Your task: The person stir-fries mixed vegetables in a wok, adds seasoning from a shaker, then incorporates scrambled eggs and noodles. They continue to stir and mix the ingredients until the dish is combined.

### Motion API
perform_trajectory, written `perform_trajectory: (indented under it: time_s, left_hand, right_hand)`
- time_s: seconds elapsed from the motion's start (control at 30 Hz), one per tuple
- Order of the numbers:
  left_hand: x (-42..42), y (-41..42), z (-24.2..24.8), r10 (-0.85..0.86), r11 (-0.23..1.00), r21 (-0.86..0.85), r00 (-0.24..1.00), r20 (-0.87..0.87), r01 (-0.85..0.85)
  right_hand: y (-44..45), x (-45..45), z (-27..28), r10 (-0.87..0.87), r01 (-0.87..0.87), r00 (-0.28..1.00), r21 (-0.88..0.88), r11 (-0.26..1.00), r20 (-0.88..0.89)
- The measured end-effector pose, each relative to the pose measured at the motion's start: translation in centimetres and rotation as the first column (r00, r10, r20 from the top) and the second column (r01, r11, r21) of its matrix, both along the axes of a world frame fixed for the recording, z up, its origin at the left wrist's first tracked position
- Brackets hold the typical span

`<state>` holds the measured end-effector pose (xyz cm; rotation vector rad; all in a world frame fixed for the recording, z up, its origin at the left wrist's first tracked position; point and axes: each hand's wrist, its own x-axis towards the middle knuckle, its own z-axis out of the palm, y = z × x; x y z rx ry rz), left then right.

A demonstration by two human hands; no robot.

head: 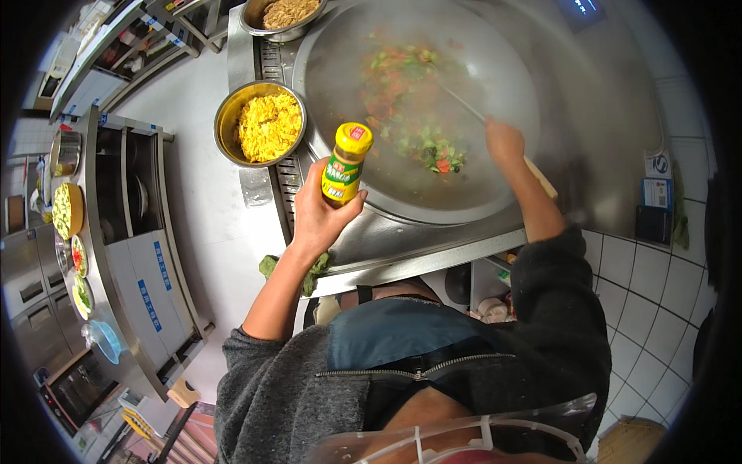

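My left hand [322,223] grips a glass seasoning jar [343,168] with a yellow lid and a green and yellow label, held upright over the near left edge of the wok. The lid is on. My right hand [505,142] is closed around the wooden handle of a long metal spatula [464,104], whose head is hidden among the food. Chopped green and red vegetables [437,148] lie in the large steaming wok [400,197]. To the left of the jar, a steel bowl [227,142] holds scrambled egg [269,124].
Another steel bowl [249,23] with brownish food stands at the wok's far left. A green cloth [316,272] lies on the stove's near left corner. Across the aisle is a steel counter [110,290] with several food containers. A tiled wall [655,290] stands at the right.
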<state>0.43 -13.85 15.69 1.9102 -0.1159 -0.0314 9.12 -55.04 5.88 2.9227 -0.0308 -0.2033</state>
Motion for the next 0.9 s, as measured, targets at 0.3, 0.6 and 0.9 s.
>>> perform_trajectory:
  time_s: [0.3, 0.6, 0.9]
  left_hand:
    - [2.0, -1.2, -0.6, -0.09, 0.995, 0.027, 0.993, -0.071, 0.092]
    - [1.3, -4.8, 0.8, -0.442, 0.747, 0.636, 0.858, 0.262, 0.191]
    - [1.9, -6.4, 2.7, -0.543, 0.685, 0.513, 0.832, -0.117, 0.518]
  right_hand:
    - [1.1, -14.7, 4.0, 0.268, -0.268, 0.948, -0.028, 0.963, 0.168]
    - [12.4, -8.8, 13.0, -0.13, 0.189, 0.98, 0.918, 0.349, -0.152]
    - [13.9, -8.4, 14.2, -0.091, -0.113, 0.975, 0.805, 0.583, 0.203]
